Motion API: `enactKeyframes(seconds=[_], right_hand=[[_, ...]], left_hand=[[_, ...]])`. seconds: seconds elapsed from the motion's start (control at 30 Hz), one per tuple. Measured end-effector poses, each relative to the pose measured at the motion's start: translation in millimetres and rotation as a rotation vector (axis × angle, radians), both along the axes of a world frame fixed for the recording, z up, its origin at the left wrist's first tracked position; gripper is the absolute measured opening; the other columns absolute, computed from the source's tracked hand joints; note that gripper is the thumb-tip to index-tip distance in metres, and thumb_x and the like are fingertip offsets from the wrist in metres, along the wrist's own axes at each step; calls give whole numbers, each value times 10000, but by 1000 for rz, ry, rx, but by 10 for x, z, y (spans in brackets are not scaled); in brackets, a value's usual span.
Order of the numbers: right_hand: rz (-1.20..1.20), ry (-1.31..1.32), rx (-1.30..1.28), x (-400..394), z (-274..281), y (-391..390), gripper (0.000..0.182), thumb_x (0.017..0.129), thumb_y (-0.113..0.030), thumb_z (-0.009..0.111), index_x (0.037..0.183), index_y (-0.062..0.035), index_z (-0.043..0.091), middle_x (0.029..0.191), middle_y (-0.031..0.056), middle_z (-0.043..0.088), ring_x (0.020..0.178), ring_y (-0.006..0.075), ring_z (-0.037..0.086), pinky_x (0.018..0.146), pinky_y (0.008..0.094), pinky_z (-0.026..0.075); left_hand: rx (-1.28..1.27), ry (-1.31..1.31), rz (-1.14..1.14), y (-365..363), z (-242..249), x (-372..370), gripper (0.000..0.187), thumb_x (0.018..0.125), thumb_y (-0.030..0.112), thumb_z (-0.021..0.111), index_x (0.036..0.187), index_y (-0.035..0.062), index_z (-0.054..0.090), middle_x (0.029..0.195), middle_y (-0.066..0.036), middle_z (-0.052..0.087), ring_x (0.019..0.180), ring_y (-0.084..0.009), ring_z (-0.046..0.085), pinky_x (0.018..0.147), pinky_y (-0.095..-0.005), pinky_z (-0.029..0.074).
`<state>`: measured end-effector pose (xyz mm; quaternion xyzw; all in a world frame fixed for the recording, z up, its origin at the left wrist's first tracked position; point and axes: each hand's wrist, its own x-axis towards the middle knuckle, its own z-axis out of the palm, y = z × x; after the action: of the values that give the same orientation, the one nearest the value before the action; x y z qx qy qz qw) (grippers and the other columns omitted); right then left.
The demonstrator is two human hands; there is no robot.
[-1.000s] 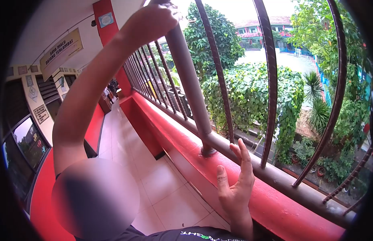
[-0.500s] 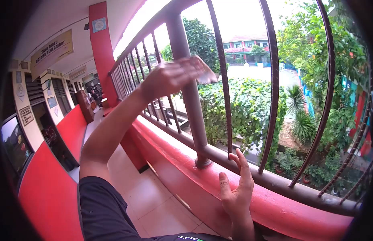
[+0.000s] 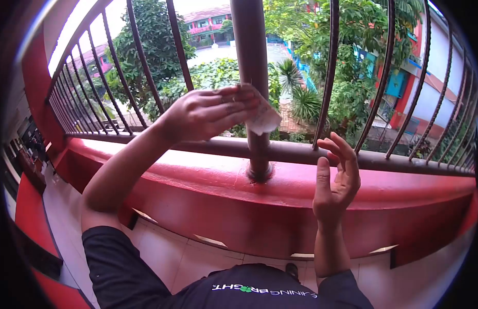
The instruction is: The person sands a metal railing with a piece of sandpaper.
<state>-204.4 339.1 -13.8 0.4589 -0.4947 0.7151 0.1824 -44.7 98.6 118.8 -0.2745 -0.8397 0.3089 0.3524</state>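
Note:
My left hand point(image 3: 210, 114) is raised in front of a thick brown railing post point(image 3: 251, 56). Its fingers are closed on a thin, greyish-white cloth point(image 3: 263, 121), which hangs past the fingertips and overlaps the post in this view. My right hand point(image 3: 339, 183) is held up lower and to the right, close to the brown bottom rail point(image 3: 383, 162). Its thumb stands apart from the half-curled fingers, with nothing between them.
A red ledge point(image 3: 208, 175) runs under the railing, whose twisted dark bars point(image 3: 329, 72) stand on both sides of the post. Pale floor tiles point(image 3: 161, 252) lie below. Beyond are green trees point(image 3: 146, 46) and a building with a blue door point(image 3: 397, 85).
The view has swung right and down, so the post now stands near the middle and the ledge faces me. My left hand still has the cloth; my right hand remains raised and apart from it.

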Motion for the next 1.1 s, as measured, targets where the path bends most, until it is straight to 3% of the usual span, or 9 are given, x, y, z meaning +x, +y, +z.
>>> enactKeyframes(seconds=[0.1,0.13,0.23,0.4,0.57,0.73,0.87,1.0,1.1], right_hand=[[-157,481,168,274,225,-200,533,831,-30,762,1355,-97,690,1306,148,680,1227,374,634,1075,455,503],[-182,550,348,394,289,-257,564,819,-43,772,1371,-125,694,1461,188,554,1283,379,588,1087,473,493],[-152,552,518,496,89,-491,559,819,-92,789,1369,-115,693,1531,215,451,1309,400,556,1087,487,492],[-237,559,662,739,-91,-442,576,780,-215,853,1321,-80,707,1453,215,455,1226,398,563,1028,477,522],[-272,619,562,730,-516,-594,458,794,-3,730,1251,-19,715,1073,119,697,1001,311,671,951,438,540],[-337,612,472,577,-547,-504,383,851,35,684,1229,-8,727,1105,145,744,971,316,704,943,438,536],[-601,390,225,358,-449,-509,308,944,67,619,1225,5,729,1167,171,756,1067,327,723,976,456,542],[-661,137,312,435,-317,-633,346,967,85,564,1287,39,689,1290,216,708,1302,402,621,1122,478,498],[-845,245,495,611,-432,-859,469,960,88,542,1423,39,597,1438,266,598,1412,423,508,1156,480,467]], left_hand=[[45,-63,-26,-73,-599,58,317,884,101,664,1178,10,738,1273,-113,725,1273,-253,668,1150,-373,524],[106,-95,-33,-65,-724,87,314,881,104,660,1171,9,735,1285,-116,716,1285,-260,659,1148,-370,524],[280,-100,24,-83,-1083,156,296,876,99,674,1155,38,755,1239,-107,742,1251,-281,681,1121,-400,544],[395,-62,36,-86,-1435,260,396,840,92,670,1221,-2,717,1301,-139,715,1285,-286,661,1121,-401,539],[510,-81,2,80,-1773,374,358,850,120,670,1179,-15,703,1261,-149,723,1238,-275,687,1105,-403,538],[635,120,-14,27,-1679,691,240,884,120,754,1107,30,748,1203,-108,764,1185,-268,722,1057,-462,556],[686,397,211,-690,-1681,1393,170,924,115,772,1087,67,770,1210,-137,768,1207,-310,715,1057,-481,551],[699,752,356,-1488,-1319,1900,313,954,126,738,1254,44,702,1459,-178,631,1416,-377,544,1159,-497,456],[555,679,460,-1862,-1012,2045,488,983,150,714,1438,69,560,1616,-158,466,1503,-372,420,1243,-501,322]])
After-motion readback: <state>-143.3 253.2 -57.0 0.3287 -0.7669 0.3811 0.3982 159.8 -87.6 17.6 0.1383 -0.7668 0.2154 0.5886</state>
